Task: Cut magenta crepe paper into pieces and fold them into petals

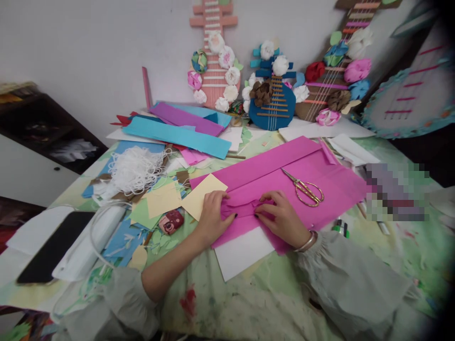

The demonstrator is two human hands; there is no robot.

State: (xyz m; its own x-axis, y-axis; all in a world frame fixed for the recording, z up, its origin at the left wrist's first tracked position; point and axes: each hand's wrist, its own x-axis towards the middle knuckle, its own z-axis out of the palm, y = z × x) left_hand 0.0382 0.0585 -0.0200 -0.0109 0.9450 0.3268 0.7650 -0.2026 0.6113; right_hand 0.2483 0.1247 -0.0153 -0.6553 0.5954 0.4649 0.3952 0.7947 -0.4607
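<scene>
Between my two hands stretches a narrow gathered strip of pink crepe paper (pixel 241 208), lying over a larger pink sheet (pixel 341 182). The left end is pinched by my left hand (pixel 216 215), thumb below and fingers above. On the other end, the fingertips of my right hand (pixel 279 215) are closed together. Gold-handled scissors (pixel 307 192) rest on the pink sheet just beyond my right hand, blades toward the upper left. A white sheet (pixel 243 255) sticks out under the pink paper, and a cream paper piece (pixel 204 194) lies beside my left hand.
At left are a phone (pixel 55 246), a white power strip (pixel 85 241), tangled white string (pixel 137 168) and a small dark red case (pixel 171 221). Blue paper strips (pixel 177 137) are piled behind. Flower-decorated model instruments (pixel 273 106) lean on the wall. A glue stick (pixel 341 228) is near my right wrist.
</scene>
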